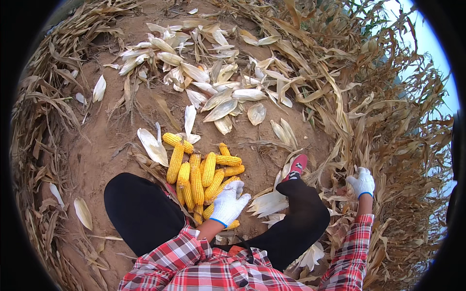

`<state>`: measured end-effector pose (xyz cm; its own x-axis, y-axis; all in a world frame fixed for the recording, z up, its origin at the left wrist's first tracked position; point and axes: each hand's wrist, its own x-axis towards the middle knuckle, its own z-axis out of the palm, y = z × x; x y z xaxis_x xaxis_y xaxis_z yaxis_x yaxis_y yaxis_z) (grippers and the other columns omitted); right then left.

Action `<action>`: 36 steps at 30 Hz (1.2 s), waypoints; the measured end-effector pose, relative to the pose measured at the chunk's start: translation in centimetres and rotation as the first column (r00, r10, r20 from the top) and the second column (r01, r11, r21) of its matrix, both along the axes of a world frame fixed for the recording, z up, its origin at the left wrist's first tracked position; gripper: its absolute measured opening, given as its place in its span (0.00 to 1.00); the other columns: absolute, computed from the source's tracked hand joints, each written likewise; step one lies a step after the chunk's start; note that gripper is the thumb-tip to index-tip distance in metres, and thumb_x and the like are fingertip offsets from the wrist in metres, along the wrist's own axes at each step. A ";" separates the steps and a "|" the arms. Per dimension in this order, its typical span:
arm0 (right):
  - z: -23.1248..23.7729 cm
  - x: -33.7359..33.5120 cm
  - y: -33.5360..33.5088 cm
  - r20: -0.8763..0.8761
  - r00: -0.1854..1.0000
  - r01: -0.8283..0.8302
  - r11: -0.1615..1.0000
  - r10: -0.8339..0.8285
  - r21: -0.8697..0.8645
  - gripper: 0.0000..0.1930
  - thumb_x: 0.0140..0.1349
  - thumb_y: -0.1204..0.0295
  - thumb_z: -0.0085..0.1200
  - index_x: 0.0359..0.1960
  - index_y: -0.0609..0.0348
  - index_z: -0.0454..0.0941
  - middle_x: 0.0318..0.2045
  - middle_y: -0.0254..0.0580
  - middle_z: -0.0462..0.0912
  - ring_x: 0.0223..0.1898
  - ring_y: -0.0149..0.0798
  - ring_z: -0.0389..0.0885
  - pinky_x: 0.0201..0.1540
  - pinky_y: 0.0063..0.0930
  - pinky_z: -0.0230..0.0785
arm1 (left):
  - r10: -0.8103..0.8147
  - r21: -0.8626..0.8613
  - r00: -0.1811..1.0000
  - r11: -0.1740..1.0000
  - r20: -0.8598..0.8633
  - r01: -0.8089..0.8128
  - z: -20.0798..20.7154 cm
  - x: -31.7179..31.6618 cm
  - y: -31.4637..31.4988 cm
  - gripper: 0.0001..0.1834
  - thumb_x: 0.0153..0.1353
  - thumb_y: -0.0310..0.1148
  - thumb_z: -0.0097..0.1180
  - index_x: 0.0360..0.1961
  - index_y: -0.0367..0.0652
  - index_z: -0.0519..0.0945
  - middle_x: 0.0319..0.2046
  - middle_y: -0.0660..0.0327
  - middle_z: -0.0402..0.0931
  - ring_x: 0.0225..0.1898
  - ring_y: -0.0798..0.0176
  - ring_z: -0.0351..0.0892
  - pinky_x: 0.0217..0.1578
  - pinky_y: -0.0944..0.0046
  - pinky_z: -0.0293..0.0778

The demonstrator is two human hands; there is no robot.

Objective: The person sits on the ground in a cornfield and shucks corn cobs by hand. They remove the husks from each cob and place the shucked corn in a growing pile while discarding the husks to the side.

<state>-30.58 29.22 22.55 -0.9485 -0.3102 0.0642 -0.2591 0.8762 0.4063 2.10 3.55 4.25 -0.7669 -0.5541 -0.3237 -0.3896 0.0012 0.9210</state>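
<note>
My left hand [228, 203], in a white knitted glove with a blue cuff, rests at the right side of a heap of husked yellow corn cobs [196, 179] between my legs. Its thumb stands apart from the fingers, and it partly covers the nearest cobs. Out to the right, my right hand [361, 183], gloved the same way, reaches over the dry corn stalks [388, 160]. Its fingers are extended with the thumb apart, and I see no cob in it. The underside of each hand is hidden.
Pale loose husks [221, 104] lie scattered on the brown soil [121, 136] ahead. Dry stalks [48, 111] are heaped along the left. My bent black-trousered legs [145, 213] flank the cobs, and a red shoe [298, 166] shows at right.
</note>
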 end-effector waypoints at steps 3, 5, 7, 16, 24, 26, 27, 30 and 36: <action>0.6 -0.3 -5.3 -0.083 0.966 -0.259 0.905 0.246 -0.336 0.28 0.50 0.57 0.64 0.52 0.57 0.75 0.50 0.49 0.78 0.51 0.51 0.77 0.53 0.41 0.70 | -0.067 0.064 0.997 0.996 0.045 0.064 -0.4 -0.9 0.6 0.25 0.57 0.40 0.61 0.53 0.39 0.73 0.45 0.53 0.78 0.45 0.56 0.80 0.47 0.58 0.75; -2.3 1.0 -11.6 -0.073 0.847 -0.510 0.766 0.527 -0.391 0.24 0.52 0.62 0.63 0.50 0.57 0.75 0.48 0.47 0.79 0.49 0.51 0.78 0.51 0.40 0.71 | -0.125 0.109 0.991 0.987 0.057 0.118 0.1 -1.3 0.7 0.25 0.57 0.41 0.60 0.53 0.39 0.73 0.45 0.52 0.78 0.45 0.55 0.80 0.48 0.58 0.75; -6.7 2.8 -18.9 0.102 0.761 -0.573 0.738 0.641 -0.356 0.27 0.49 0.61 0.65 0.52 0.53 0.73 0.52 0.45 0.77 0.52 0.52 0.75 0.52 0.42 0.70 | -0.167 0.083 0.984 0.983 0.069 0.161 -0.4 -1.2 0.8 0.26 0.57 0.43 0.59 0.53 0.39 0.73 0.46 0.52 0.79 0.47 0.55 0.80 0.49 0.57 0.75; -24.9 3.9 -40.3 0.353 0.459 -0.801 0.552 0.815 -0.231 0.37 0.42 0.59 0.70 0.57 0.52 0.70 0.55 0.39 0.73 0.56 0.45 0.71 0.53 0.41 0.67 | -0.098 0.339 0.979 0.940 0.176 0.033 -3.9 -2.4 -2.9 0.26 0.59 0.44 0.59 0.53 0.37 0.74 0.44 0.52 0.80 0.42 0.57 0.81 0.47 0.59 0.76; -35.3 2.3 -52.5 0.279 0.442 -0.792 0.517 0.852 -0.323 0.30 0.48 0.61 0.65 0.55 0.52 0.72 0.52 0.41 0.76 0.54 0.46 0.73 0.51 0.43 0.68 | 0.029 0.568 0.962 0.802 0.273 -0.186 -4.6 -3.7 -8.2 0.26 0.60 0.41 0.60 0.54 0.35 0.73 0.41 0.55 0.81 0.42 0.62 0.80 0.46 0.64 0.74; -36.5 1.0 -55.0 0.261 0.439 -0.773 0.509 0.860 -0.378 0.26 0.51 0.62 0.62 0.53 0.52 0.73 0.50 0.42 0.77 0.51 0.46 0.76 0.49 0.42 0.70 | 0.099 0.570 0.944 0.776 0.313 -0.270 -4.7 -3.8 -9.6 0.25 0.60 0.39 0.60 0.54 0.34 0.74 0.41 0.56 0.81 0.41 0.64 0.79 0.46 0.66 0.74; -38.0 0.3 -56.4 0.228 0.442 -0.786 0.497 0.868 -0.368 0.25 0.52 0.63 0.61 0.52 0.52 0.73 0.49 0.43 0.77 0.49 0.46 0.77 0.47 0.41 0.71 | 0.146 0.562 0.929 0.760 0.341 -0.326 -4.6 -3.8 -9.9 0.25 0.60 0.39 0.60 0.53 0.34 0.74 0.41 0.56 0.80 0.41 0.65 0.79 0.46 0.66 0.73; -39.1 -0.7 -60.9 0.301 0.484 -0.670 0.569 0.822 -0.477 0.29 0.53 0.64 0.61 0.56 0.56 0.66 0.53 0.50 0.74 0.44 0.52 0.81 0.44 0.44 0.76 | 0.203 0.523 0.892 0.749 0.404 -0.407 -5.3 -3.6 -11.0 0.23 0.61 0.38 0.59 0.53 0.33 0.74 0.40 0.57 0.80 0.43 0.65 0.78 0.47 0.67 0.72; -40.7 -1.7 -65.2 0.426 0.635 -0.459 0.758 0.644 -0.463 0.38 0.52 0.62 0.64 0.63 0.55 0.59 0.60 0.56 0.67 0.43 0.55 0.82 0.44 0.46 0.77 | 0.211 0.801 0.972 0.561 0.105 -0.208 -7.8 -2.1 -11.8 0.22 0.65 0.34 0.54 0.59 0.44 0.69 0.53 0.56 0.71 0.52 0.56 0.72 0.50 0.57 0.71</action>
